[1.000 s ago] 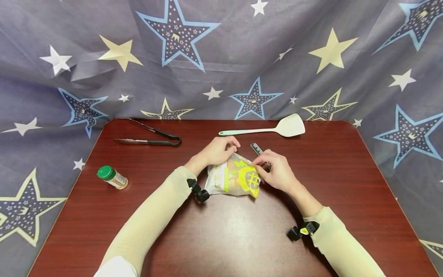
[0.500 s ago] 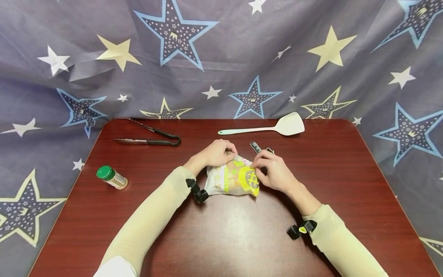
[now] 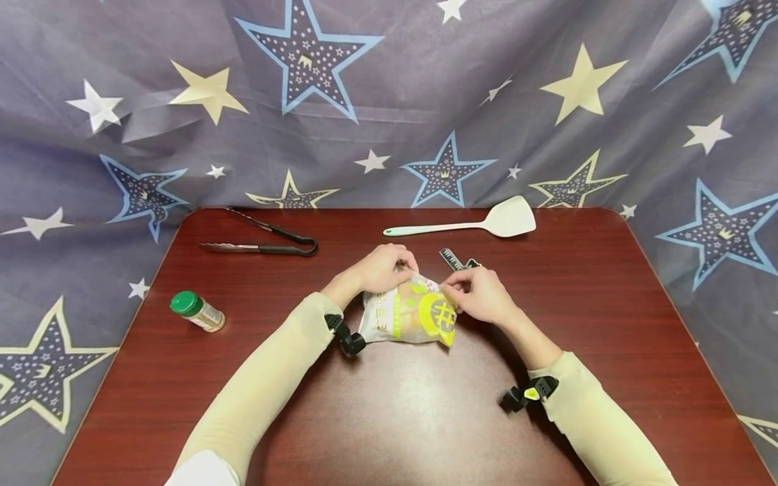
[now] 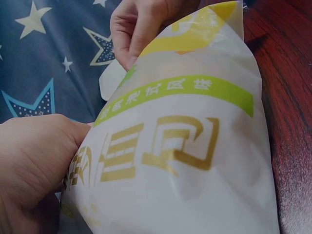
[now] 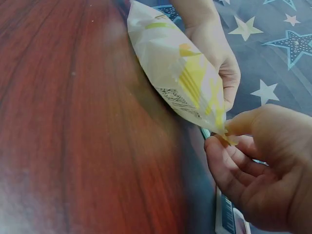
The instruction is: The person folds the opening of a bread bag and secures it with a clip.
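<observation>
Mid-table, snack bag between left hand, right hand.

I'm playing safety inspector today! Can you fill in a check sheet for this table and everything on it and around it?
Surface: dark red wooden table, rounded corners.
Job's things: white, green and yellow snack bag lying mid-table, lifted at its far edge.
Clutter: black-handled tongs far left; pale spatula far middle; green-capped spice jar on its side, left; small black striped item behind the bag, too small to identify.
Hands: left hand grips the bag's far left corner; right hand pinches its far right corner.
Cables: nothing seen; black wrist camera mounts only.
Surroundings: blue-grey star-patterned cloth behind and around the table.
</observation>
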The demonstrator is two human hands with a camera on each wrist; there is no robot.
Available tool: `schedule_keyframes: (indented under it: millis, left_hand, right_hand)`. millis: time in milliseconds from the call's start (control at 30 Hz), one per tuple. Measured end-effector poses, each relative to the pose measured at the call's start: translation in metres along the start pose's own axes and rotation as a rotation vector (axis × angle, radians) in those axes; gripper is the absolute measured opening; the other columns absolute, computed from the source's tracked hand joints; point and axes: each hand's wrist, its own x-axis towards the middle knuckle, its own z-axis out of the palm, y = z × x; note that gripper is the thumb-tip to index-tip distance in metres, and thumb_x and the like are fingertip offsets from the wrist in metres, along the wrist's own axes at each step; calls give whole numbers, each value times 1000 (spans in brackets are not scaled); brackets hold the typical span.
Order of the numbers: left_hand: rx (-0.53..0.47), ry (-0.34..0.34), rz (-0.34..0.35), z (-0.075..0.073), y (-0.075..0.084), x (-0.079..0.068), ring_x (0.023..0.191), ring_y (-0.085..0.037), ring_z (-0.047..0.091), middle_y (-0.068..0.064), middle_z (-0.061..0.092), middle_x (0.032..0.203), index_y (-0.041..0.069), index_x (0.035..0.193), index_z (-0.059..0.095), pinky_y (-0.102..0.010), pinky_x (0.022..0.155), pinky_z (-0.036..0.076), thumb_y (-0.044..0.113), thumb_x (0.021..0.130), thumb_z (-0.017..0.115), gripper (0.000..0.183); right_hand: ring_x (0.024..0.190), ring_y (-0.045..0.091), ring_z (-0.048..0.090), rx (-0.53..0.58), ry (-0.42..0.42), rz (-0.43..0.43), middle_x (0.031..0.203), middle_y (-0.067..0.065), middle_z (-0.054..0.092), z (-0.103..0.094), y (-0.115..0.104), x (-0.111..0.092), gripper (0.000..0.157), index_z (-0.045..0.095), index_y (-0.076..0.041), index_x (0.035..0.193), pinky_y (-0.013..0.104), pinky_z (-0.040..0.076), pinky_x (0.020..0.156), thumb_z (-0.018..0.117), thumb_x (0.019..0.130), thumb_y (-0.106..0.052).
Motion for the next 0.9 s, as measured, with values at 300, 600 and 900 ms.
schedule_keyframes:
  millis: [300, 600, 900]
  left_hand:
    - [-2, 14, -22, 0, -1, 0, 95, -20, 65, -4, 74, 102, 17, 101, 81, -35, 90, 53, 11, 100, 66, 16]
    - [37, 41, -39, -1, -2, 0, 96, -22, 66, -5, 75, 101, 16, 101, 81, -37, 90, 53, 13, 98, 67, 15]
    - [-1, 47, -54, 0, -1, -2, 98, -22, 66, -6, 74, 103, 15, 101, 81, -38, 93, 53, 8, 100, 63, 20]
  right_hand:
    - [60, 5, 63, -81, 12, -49, 71, -5, 75, -1, -4, -1, 7, 84, -16, 88, 23, 51, 60, 80, 94, -19]
    - [64, 5, 61, -103, 72, -83, 71, -5, 74, 2, -2, -4, 7, 83, -16, 87, 22, 51, 62, 80, 93, -17]
    - [65, 6, 62, -82, 57, -121, 73, -3, 73, 3, 1, -3, 5, 81, -14, 85, 22, 52, 63, 78, 90, -13]
